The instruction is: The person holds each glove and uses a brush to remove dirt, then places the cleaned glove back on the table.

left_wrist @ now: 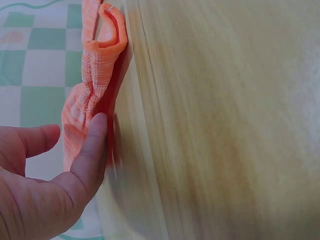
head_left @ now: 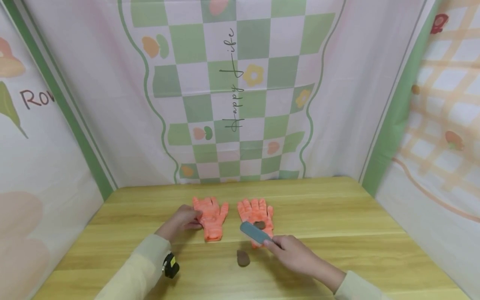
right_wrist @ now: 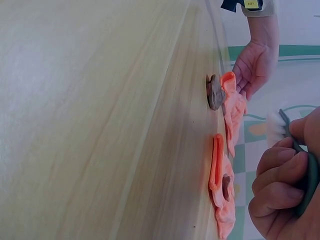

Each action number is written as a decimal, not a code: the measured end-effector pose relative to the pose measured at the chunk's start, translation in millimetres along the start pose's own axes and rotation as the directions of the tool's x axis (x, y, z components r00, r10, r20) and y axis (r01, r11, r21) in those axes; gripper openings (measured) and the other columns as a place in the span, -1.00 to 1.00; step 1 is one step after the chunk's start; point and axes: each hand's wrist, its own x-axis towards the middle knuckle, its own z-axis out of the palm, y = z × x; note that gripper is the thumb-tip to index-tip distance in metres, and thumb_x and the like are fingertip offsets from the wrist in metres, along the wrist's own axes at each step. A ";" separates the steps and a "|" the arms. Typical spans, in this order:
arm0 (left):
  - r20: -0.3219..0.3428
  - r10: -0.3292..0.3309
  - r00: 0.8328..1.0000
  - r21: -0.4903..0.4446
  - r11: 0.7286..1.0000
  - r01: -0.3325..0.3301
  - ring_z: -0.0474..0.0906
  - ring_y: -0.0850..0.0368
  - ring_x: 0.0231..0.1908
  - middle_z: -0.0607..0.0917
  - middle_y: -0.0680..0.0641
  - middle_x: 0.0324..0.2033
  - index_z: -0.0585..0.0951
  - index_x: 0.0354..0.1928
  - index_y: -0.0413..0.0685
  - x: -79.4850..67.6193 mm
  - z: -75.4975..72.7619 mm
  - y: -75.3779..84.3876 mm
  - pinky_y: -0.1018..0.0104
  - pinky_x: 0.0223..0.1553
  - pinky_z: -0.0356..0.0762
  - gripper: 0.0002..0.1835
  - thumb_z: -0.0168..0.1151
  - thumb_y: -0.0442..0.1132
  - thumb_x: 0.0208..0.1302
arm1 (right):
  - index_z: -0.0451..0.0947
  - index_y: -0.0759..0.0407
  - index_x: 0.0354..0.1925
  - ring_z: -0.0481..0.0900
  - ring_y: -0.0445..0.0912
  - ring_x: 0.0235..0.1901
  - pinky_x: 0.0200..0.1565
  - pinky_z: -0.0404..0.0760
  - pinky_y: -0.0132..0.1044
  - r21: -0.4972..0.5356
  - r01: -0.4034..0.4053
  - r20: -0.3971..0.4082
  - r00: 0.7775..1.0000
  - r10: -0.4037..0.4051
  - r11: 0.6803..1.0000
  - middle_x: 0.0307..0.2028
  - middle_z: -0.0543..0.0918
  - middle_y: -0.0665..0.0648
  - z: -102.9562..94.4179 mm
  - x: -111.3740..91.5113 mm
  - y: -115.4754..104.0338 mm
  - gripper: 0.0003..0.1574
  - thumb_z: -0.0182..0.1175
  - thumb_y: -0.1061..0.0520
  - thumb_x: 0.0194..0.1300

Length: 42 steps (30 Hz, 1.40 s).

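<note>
The left hand, grasping nothing, touches the left orange knit glove at its left side, perhaps steadying it. The right hand grips a flat grey-blue brush, apparently so its white bristles face down, above a brown lump on the right orange knit glove.

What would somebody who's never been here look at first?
Probably the two bright orange gloves lying side by side on the wooden table, with one brown lump on the right glove and another brown lump on the table in front. Next might be the brush in the person's right hand, then the green-checked cloth behind, with "Happy Life" written sideways.
</note>
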 end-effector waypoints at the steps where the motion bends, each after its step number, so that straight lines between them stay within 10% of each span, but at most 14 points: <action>1: 0.003 0.001 1.000 0.003 1.000 -0.001 0.52 0.16 -0.58 0.54 -0.11 -0.56 0.40 -0.37 -0.30 -0.9 -0.5 0.3 0.33 -0.42 0.67 -0.94 0.05 -0.53 0.21 | 0.53 0.18 -0.39 0.10 -0.24 -0.74 -0.72 0.06 -0.50 -0.002 -0.003 -0.003 1.000 0.003 1.000 -0.72 0.25 -0.07 -0.1 -0.2 0.0 -0.43 -0.08 -0.21 0.50; 27: 0.021 0.024 0.999 0.101 0.995 -0.026 0.58 0.00 -0.35 0.52 -0.31 -0.26 0.31 0.06 -0.62 -15.3 -14.3 5.2 0.20 -0.27 0.69 -0.64 0.01 -0.35 0.45 | 0.42 0.19 -0.47 0.10 -0.24 -0.73 -0.69 0.14 -0.44 -0.109 -0.039 -0.073 0.997 0.031 0.993 -0.71 0.24 -0.06 -22.9 -9.1 5.0 -0.35 -0.11 -0.30 0.48; 42: 0.105 0.081 0.991 0.060 0.994 -0.087 0.62 0.01 -0.41 0.59 -0.33 -0.29 0.35 0.07 -0.63 -22.7 18.5 13.1 0.15 -0.29 0.70 -0.62 0.06 -0.38 0.39 | 0.32 0.13 -0.51 0.11 -0.23 -0.73 -0.69 0.19 -0.42 -0.106 -0.060 -0.137 0.990 0.045 0.993 -0.71 0.23 -0.04 -45.5 -20.5 11.3 -0.40 -0.10 -0.26 0.49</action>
